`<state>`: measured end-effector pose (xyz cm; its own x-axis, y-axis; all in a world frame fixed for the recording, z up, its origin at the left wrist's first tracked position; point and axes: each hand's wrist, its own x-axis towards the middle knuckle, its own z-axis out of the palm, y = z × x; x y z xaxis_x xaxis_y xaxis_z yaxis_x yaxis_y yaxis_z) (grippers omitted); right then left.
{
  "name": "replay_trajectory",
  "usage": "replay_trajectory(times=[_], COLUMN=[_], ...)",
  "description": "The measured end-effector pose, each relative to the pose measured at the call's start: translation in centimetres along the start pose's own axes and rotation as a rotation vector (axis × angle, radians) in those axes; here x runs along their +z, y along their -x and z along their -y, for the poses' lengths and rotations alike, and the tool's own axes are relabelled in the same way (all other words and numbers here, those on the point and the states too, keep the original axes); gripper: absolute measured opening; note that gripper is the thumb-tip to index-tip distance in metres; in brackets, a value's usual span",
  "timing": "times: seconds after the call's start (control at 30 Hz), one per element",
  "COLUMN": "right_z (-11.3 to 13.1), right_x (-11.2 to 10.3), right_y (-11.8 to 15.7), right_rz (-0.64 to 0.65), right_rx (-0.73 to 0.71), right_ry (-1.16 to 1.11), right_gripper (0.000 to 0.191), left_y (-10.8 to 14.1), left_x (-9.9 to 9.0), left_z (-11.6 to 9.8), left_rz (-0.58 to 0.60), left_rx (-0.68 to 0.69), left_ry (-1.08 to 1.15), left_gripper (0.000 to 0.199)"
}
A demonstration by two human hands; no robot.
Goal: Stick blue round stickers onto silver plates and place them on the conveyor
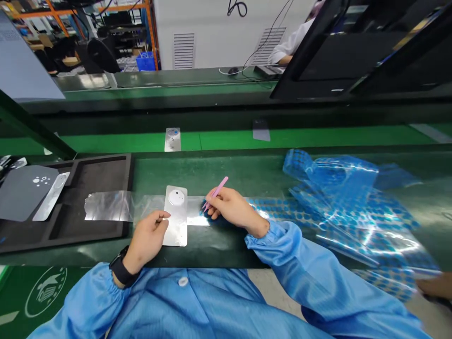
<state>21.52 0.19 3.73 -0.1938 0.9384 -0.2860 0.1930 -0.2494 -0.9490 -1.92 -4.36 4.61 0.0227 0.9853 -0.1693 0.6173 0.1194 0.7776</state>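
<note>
A silver phone back cover (175,226), with a white round camera area near its top, lies flat on the green bench in front of me. My left hand (148,235) pinches its left edge between thumb and fingers. Pink tweezers (216,193) are held in my right hand (229,207), tips pointing down at a clear film strip (197,212) with blue round pieces. That strip runs beneath the cover, and whether the tips grip a blue piece is too small to tell.
A black tray (102,174) at left carries a dark grey sheet (26,193) and a silver strip-like part (52,195). Crumpled blue-dotted film (346,197) heaps at right. On the green belt beyond lie another cover (173,140) and a grey plate (261,130). Monitors (328,47) lean in upper right.
</note>
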Motion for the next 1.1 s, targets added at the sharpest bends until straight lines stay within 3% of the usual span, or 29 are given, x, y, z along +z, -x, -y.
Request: replay_trajectory(times=[0.2,0.33,0.47,0.57,0.7,0.9,1.1], right_z=[0.1,0.3,0.4,0.3,-0.1,-0.3,-0.9], right_x=[0.7,0.8,0.8,0.7,0.7,0.7,0.2], right_y=[0.1,0.0,0.0,-0.1,-0.3,-0.4,-0.4], right_rz=[-0.092,-0.112,-0.126,-0.122,-0.113,-0.120,-0.056], right_rx=[0.059,0.087,0.107,0.124,0.121,0.144,0.101], right_ry=[0.103,0.105,0.127,0.128,0.106,0.081,-0.112], right_gripper=[0.017,0.017,0.018,0.018,0.018,0.020,0.027], left_y=[0.7,-0.8,-3.3,-4.5,-4.5,-4.2,-4.1], left_x=[-1.3,-1.1,0.5,1.3,1.4,1.5,1.7], left_z=[-0.6,-0.5,0.1,0.3,0.4,0.7,0.9], left_rz=[0.142,0.057,-0.028,0.049,0.152,0.162,0.168], left_rx=[0.142,0.315,0.520,0.482,0.468,0.495,0.531], left_ry=[-0.286,-0.508,-0.517,-0.555,-0.565,-0.538,-0.500], left_gripper=[0.029,0.025,0.029,0.044,0.042,0.041,0.041])
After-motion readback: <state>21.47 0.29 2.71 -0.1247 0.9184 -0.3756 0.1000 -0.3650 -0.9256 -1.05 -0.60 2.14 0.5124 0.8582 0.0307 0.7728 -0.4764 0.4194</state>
